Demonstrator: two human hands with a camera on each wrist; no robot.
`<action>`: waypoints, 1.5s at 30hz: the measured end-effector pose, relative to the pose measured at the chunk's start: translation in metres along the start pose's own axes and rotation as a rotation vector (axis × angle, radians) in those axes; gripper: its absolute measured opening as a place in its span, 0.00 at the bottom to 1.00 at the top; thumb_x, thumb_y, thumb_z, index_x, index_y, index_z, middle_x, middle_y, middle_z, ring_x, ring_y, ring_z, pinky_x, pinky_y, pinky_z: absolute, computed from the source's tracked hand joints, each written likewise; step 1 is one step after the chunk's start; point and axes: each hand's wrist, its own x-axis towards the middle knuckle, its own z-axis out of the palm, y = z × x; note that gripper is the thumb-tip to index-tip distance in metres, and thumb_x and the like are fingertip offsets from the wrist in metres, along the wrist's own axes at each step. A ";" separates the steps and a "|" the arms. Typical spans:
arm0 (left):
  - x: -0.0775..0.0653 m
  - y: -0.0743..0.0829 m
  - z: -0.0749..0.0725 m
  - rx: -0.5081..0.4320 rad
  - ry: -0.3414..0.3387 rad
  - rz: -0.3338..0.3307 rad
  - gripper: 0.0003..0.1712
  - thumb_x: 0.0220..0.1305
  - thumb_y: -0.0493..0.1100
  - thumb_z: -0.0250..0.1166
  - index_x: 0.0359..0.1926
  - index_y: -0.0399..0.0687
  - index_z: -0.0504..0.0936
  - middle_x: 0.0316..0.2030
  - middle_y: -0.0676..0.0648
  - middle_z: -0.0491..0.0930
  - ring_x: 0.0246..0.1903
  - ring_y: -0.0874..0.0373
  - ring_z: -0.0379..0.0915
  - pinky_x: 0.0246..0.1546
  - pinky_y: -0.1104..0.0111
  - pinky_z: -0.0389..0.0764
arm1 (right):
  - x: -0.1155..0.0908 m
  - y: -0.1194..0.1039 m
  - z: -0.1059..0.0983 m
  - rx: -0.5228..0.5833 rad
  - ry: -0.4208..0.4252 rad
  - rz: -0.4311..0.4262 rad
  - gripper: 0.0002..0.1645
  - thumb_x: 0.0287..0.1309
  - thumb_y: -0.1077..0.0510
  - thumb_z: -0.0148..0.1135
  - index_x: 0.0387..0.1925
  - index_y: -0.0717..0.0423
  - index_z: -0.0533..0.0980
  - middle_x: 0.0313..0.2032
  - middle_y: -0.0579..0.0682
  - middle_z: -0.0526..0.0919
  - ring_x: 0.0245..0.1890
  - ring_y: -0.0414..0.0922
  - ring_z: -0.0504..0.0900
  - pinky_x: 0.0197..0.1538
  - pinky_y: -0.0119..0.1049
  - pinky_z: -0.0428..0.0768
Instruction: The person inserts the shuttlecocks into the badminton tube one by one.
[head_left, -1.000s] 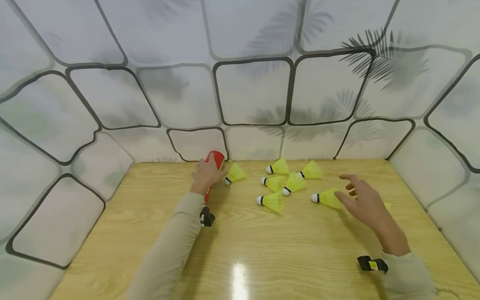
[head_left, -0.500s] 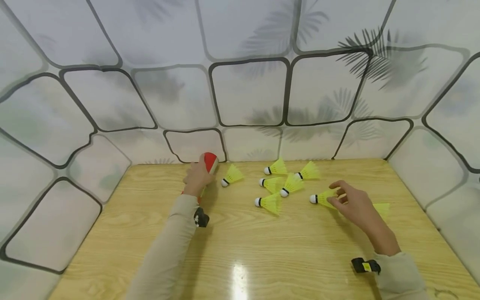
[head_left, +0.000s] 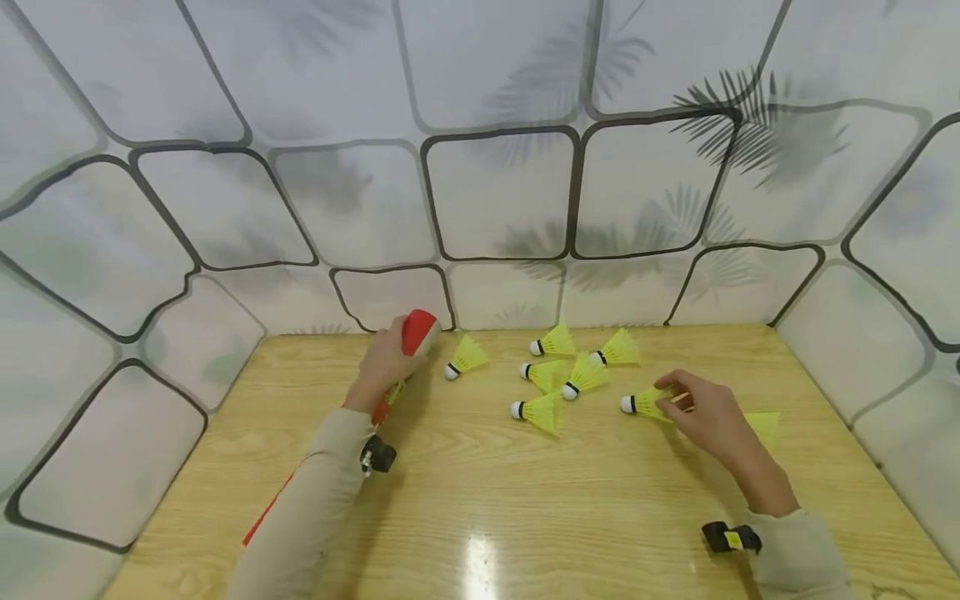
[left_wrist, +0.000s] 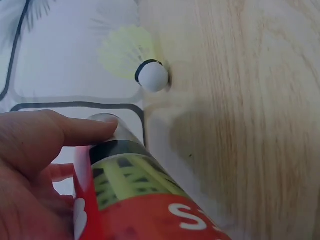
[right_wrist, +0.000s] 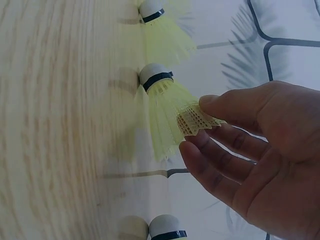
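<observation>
My left hand (head_left: 384,362) grips a red shuttlecock tube (head_left: 418,331) at the table's back left. The tube slants toward me, partly hidden under the forearm. In the left wrist view, thumb and fingers wrap its grey-and-black end, beside a yellow-green patterned band and white lettering. On the right, my right hand (head_left: 705,414) pinches the skirt of a yellow shuttlecock (head_left: 639,403) between thumb and fingers. Its white cork (right_wrist: 154,74) points left, close to the tabletop. Behind that hand another yellow skirt (head_left: 763,427) partly shows.
Several yellow shuttlecocks lie mid-table, among them one in front (head_left: 538,412) and one at the back (head_left: 553,341). A single shuttlecock (head_left: 467,358) lies just right of the tube. Patterned fabric walls (head_left: 502,192) enclose the wooden table (head_left: 480,483) at back and sides.
My left hand has shifted left with the tube, tilting its near end toward me. My right hand has moved left and down, its thumb and fingers closing onto the shuttlecock's skirt.
</observation>
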 end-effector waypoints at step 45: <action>-0.078 0.025 -0.040 -0.251 0.448 0.508 0.41 0.57 0.40 0.79 0.71 0.50 0.74 0.61 0.43 0.76 0.53 0.45 0.76 0.44 0.50 0.85 | 0.002 -0.055 -0.041 0.417 0.529 -0.316 0.16 0.54 0.81 0.66 0.45 0.71 0.83 0.41 0.50 0.87 0.39 0.35 0.85 0.47 0.22 0.80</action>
